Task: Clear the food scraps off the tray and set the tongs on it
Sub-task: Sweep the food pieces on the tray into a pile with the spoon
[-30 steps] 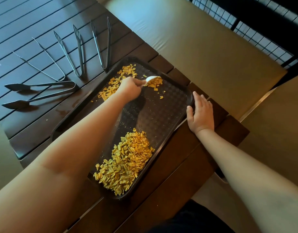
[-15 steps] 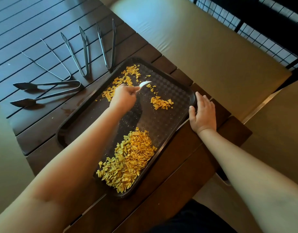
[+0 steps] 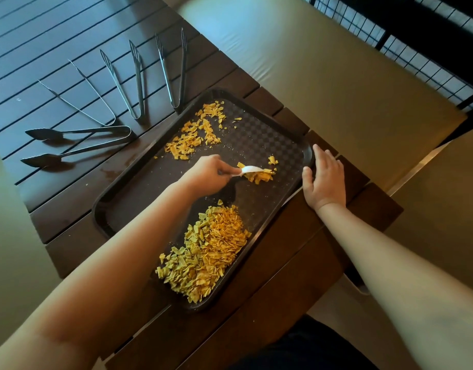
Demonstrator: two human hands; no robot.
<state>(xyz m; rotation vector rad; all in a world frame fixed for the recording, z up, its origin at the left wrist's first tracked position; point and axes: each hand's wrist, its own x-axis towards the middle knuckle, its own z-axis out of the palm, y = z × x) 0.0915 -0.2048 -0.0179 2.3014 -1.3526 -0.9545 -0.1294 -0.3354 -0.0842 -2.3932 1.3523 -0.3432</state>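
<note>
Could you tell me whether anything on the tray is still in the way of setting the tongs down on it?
Yes. Food scraps still cover much of the tray: a big pile at the near end, scattered bits at the far end, and a small heap against the white scraper in the left hand. The tongs lie on the table beyond it.

Slatted table [image 3: 69, 30]: tray [image 3: 139, 188], tongs [image 3: 128, 81].
</note>
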